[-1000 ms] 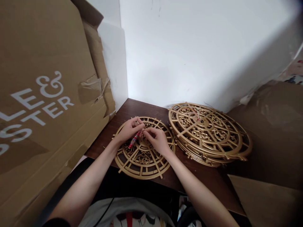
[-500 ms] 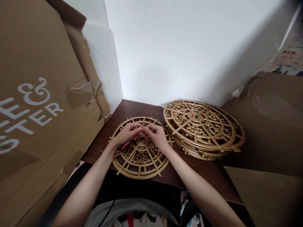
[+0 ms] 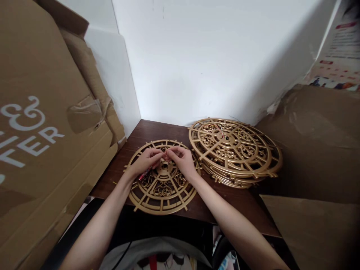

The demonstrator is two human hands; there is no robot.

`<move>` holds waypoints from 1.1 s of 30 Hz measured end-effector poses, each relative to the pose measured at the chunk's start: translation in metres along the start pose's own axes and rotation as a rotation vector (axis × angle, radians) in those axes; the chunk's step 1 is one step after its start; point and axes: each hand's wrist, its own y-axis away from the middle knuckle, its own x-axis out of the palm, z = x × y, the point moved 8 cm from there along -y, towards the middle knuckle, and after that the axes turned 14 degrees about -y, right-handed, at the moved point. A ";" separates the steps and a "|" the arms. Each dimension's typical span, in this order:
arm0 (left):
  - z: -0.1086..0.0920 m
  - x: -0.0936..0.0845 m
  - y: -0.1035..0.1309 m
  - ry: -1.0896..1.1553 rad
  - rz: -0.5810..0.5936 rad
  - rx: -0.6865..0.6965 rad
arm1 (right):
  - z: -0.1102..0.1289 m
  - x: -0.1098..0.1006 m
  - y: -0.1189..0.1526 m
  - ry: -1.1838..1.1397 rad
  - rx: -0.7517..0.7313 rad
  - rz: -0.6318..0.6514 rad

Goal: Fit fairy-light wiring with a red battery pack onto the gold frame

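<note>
A gold openwork disc (image 3: 164, 183) with spokes and scrollwork lies flat on the dark brown table, and both hands are above its centre. My left hand (image 3: 146, 160) is closed, its thumb and forefinger pinched together. A slim red printed object (image 3: 144, 174) sticks out from under its curled fingers and seems held there. My right hand (image 3: 182, 159) is closed too, pinching right against the left fingertips near the round hub (image 3: 165, 167). Whatever lies between the fingertips is too small to make out; thin wire may be there.
To the right stands a stack of similar gold discs (image 3: 236, 150), with thin red and white wires at the top hub. A large cardboard box (image 3: 56, 86) rises on the left; another carton (image 3: 315, 142) is on the right. A white wall (image 3: 197, 63) closes off the back of the table (image 3: 157, 127).
The view has shifted slightly, so everything sits a little further left. Both hands stay pinched together over the disc's hub, with only small finger movement.
</note>
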 end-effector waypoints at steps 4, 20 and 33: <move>-0.001 0.002 0.001 -0.029 0.033 0.021 | -0.002 0.001 0.000 -0.032 0.010 0.002; 0.004 -0.006 0.001 0.024 -0.051 -0.029 | 0.024 0.017 0.011 0.764 -0.285 0.233; 0.004 -0.009 0.003 0.039 -0.097 -0.057 | 0.001 0.019 0.014 1.056 -0.220 0.314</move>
